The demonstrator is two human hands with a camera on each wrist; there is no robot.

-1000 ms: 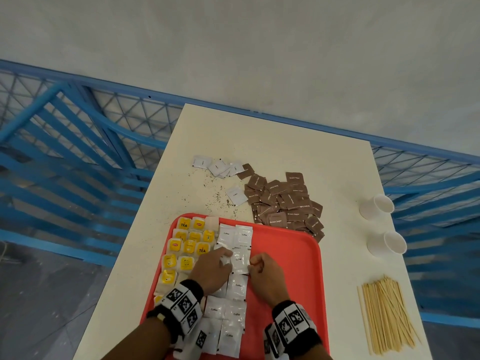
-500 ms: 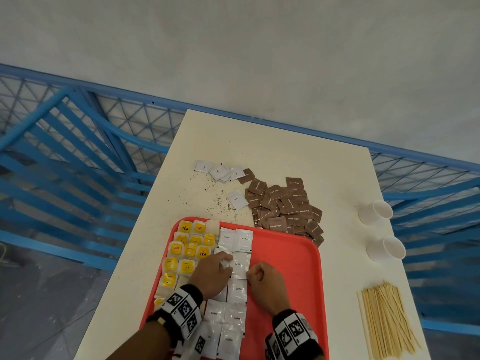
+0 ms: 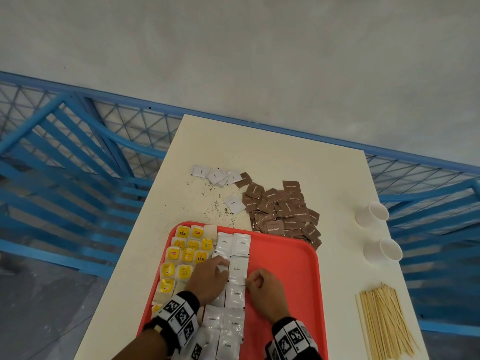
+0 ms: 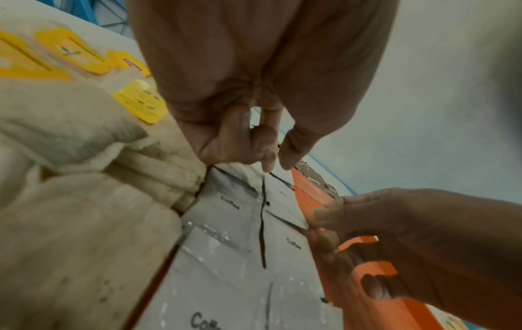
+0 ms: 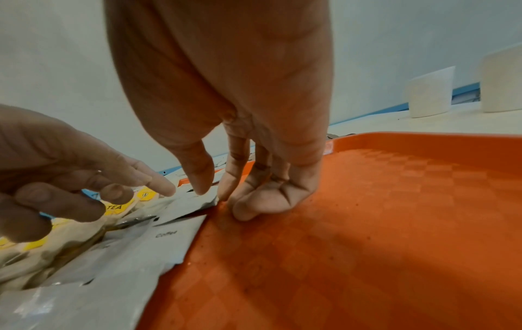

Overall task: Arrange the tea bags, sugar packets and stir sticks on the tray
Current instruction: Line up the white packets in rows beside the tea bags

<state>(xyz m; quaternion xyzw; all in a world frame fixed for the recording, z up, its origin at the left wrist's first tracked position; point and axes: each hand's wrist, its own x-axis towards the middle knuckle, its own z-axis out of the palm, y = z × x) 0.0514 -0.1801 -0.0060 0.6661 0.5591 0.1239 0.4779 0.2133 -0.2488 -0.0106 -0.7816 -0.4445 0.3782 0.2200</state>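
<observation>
Table (image 3: 272, 157), cream, bearing red tray (image 3: 285, 268).
On tray: tea bags (image 3: 187, 253) far-left, white packets (image 3: 233, 245) in two columns beside.
Off tray: brown sugar packets (image 3: 280, 206) heaped behind, stir sticks (image 3: 384, 323) right.
Step, judged: squaring white packet (image 3: 237, 270) into column.
Left hand (image 3: 207, 279): fingers extended, pressing packets, grasping nothing.
Right hand (image 3: 265, 289): curled, thumb and forefinger at packet edge; pinching or merely nudging, cannot tell.
Next, likely: more packets from table, laid edge to edge.
</observation>
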